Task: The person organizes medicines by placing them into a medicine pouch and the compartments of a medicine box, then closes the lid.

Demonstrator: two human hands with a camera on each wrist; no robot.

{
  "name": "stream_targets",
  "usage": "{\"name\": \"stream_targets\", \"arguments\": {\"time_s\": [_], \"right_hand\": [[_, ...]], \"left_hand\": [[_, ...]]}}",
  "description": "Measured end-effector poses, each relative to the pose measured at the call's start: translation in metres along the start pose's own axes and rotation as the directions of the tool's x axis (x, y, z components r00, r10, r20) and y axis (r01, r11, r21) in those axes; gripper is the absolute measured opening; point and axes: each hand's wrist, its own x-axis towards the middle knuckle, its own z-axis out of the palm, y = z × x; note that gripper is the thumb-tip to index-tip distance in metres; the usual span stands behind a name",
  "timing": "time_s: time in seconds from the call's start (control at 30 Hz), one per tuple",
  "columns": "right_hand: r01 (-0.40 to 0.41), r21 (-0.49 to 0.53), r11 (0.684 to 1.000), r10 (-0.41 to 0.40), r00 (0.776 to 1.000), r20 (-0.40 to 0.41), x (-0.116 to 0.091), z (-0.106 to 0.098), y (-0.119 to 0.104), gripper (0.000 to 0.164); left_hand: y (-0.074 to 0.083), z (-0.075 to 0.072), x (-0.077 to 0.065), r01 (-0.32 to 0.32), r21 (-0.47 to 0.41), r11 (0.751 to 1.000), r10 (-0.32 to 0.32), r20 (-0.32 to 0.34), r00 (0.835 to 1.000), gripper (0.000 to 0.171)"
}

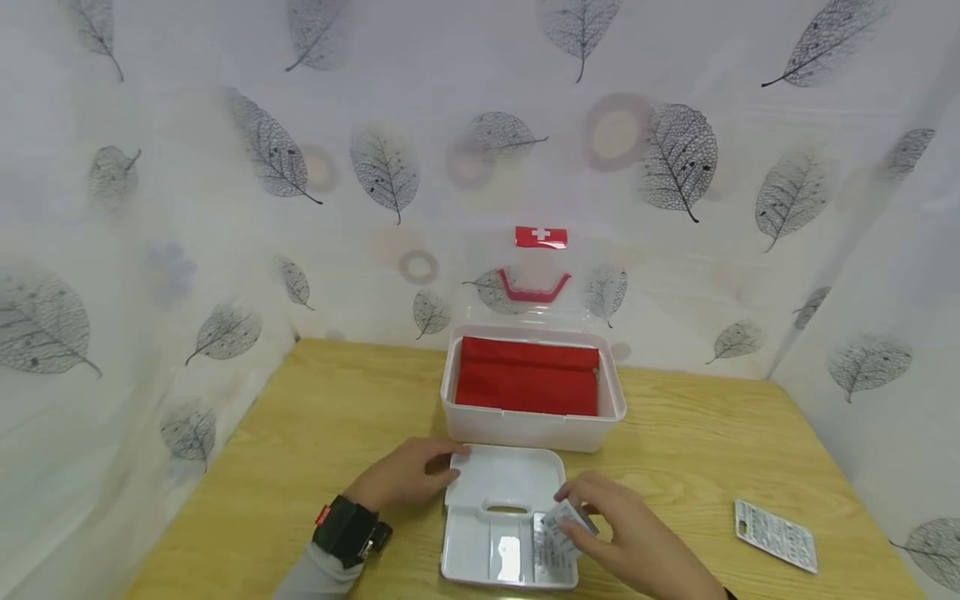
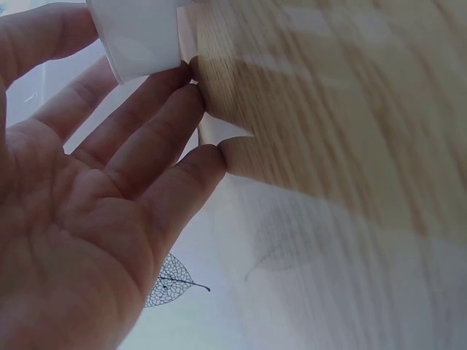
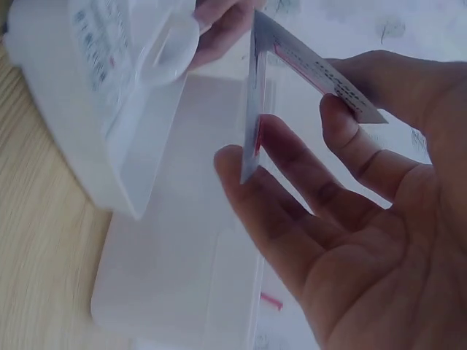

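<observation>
A flat white case (image 1: 504, 475) lies opened out on the table, a slot-shaped handle at its middle. My left hand (image 1: 411, 473) grips the edge of its far half, thumb and fingers at the left side; the left wrist view shows a white corner (image 2: 146, 36) between them. My right hand (image 1: 611, 525) pinches a small printed packet (image 1: 567, 527), folded into a V with red inside in the right wrist view. The packet is over the near half's right compartment, where a silvery printed sheet (image 1: 551, 562) lies. The compartment beside it shows only glare.
Behind the case stands a translucent white box (image 1: 495, 429) with a red pouch (image 1: 525, 375) in it. Its clear lid, marked by a red cross label (image 1: 541, 237) and a red handle (image 1: 534, 293), stands up against the leaf-patterned curtain. A silvery printed pack (image 1: 776, 536) lies at the right.
</observation>
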Motion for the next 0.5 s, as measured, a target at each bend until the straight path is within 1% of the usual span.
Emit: {"name": "stream_targets", "arguments": {"time_s": [0.07, 0.17, 0.3, 0.43, 0.5], "right_hand": [[-0.01, 0.028, 1.0, 0.008, 0.999, 0.046, 0.007, 0.007, -0.003, 0.019], [-0.03, 0.088, 0.996, 0.02, 0.993, 0.113, 0.019, 0.02, -0.008, 0.021], [-0.071, 0.145, 0.987, 0.047, 0.986, 0.161, 0.032, 0.043, -0.014, 0.02], [-0.095, 0.159, 0.983, 0.07, 0.985, 0.158, 0.044, 0.065, -0.019, 0.02], [-0.089, 0.145, 0.985, 0.071, 0.989, 0.129, 0.05, 0.077, -0.02, 0.021]], "left_hand": [[0.0, -0.001, 0.0, -0.015, 0.005, 1.0, 0.015, -0.005, 1.0, 0.036], [-0.002, -0.001, 0.0, -0.019, 0.001, 1.0, 0.019, -0.004, 1.0, 0.036], [-0.005, 0.0, 0.001, -0.009, -0.007, 1.0, 0.009, 0.003, 1.0, 0.036], [-0.005, -0.001, 0.002, -0.014, -0.017, 1.0, 0.014, 0.008, 1.0, 0.036], [-0.004, -0.002, 0.002, -0.016, -0.021, 1.0, 0.017, 0.008, 1.0, 0.036]]}}
